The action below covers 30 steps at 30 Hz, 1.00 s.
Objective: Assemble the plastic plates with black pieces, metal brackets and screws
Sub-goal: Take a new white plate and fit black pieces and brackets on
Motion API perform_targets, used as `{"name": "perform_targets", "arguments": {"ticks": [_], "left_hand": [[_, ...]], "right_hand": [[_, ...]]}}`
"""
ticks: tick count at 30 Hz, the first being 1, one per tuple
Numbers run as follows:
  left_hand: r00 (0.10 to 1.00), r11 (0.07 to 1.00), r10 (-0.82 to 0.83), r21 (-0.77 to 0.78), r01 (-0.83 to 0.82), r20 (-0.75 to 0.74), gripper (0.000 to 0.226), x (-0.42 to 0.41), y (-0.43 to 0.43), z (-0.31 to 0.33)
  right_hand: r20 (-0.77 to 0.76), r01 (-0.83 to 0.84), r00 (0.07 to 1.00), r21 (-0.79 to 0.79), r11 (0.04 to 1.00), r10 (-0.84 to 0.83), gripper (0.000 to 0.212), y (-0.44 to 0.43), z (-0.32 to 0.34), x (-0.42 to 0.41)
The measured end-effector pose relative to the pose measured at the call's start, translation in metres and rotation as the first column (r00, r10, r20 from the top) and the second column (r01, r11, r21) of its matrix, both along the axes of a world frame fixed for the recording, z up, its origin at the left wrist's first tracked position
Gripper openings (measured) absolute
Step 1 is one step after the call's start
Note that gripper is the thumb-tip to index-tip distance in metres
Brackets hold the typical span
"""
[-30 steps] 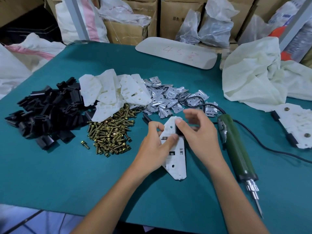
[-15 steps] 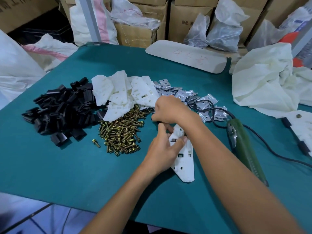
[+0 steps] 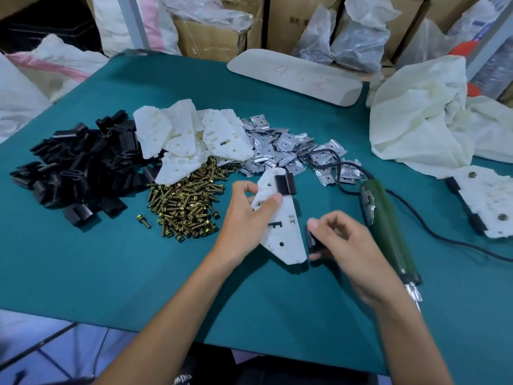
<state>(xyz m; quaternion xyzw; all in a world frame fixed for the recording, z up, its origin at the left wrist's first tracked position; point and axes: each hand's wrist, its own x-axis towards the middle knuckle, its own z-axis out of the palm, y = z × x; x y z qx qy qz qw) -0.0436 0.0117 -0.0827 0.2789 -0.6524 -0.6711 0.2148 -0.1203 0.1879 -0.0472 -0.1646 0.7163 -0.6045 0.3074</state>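
1. Centrally, toward table (image 3: 111, 273) front edge: plastic plate (image 3: 286, 240), black piece (image 3: 285, 183) fitted at far end.
2. Left hand (image 3: 244, 218): thumb and fingers pinching plate's left side.
3. Right hand (image 3: 344, 243): curled fingers pinching second black piece (image 3: 312, 240) just beside plate's near right edge.
4. Beyond: screws (image 3: 186, 207), metal brackets (image 3: 280, 148), heaped.

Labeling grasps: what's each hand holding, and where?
Left hand grips the white plate at its upper left edge; right hand pinches a black piece by its two ends.
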Motion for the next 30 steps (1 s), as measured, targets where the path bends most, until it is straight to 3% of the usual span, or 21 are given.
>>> {"name": "perform_targets", "arguments": {"ticks": [3,5,10,18,25,30], "left_hand": [[0.999,0.999,-0.004,0.035,0.005,-0.032,0.035,0.002,-0.002,-0.001],[0.998,0.998,-0.016,0.064,0.02,-0.064,0.035,0.004,-0.002,-0.002],[0.998,0.999,-0.007,0.045,0.01,-0.065,0.035,0.004,0.0,-0.001],[0.999,0.993,0.053,-0.106,-0.051,0.01,0.033,0.005,0.007,-0.001],[0.997,0.982,0.028,-0.188,-0.015,0.067,0.034,0.005,0.007,0.0],[0.986,0.95,-0.006,-0.306,0.056,0.164,0.031,0.004,0.014,-0.004]], "right_hand": [[0.179,-0.015,0.983,-0.077,0.997,0.028,0.017,0.001,-0.01,0.007],[0.241,-0.001,0.97,-0.097,0.995,0.025,0.02,0.003,-0.011,0.008],[0.212,-0.004,0.977,-0.146,0.989,0.035,0.019,0.004,-0.012,0.013],[-0.162,-0.018,0.987,-0.021,1.0,0.014,0.032,0.002,-0.015,0.02],[-0.19,-0.012,0.982,0.023,1.0,0.017,0.02,0.002,-0.026,0.015],[-0.346,0.089,0.935,0.024,0.996,-0.075,0.023,-0.012,-0.023,-0.004]]}}
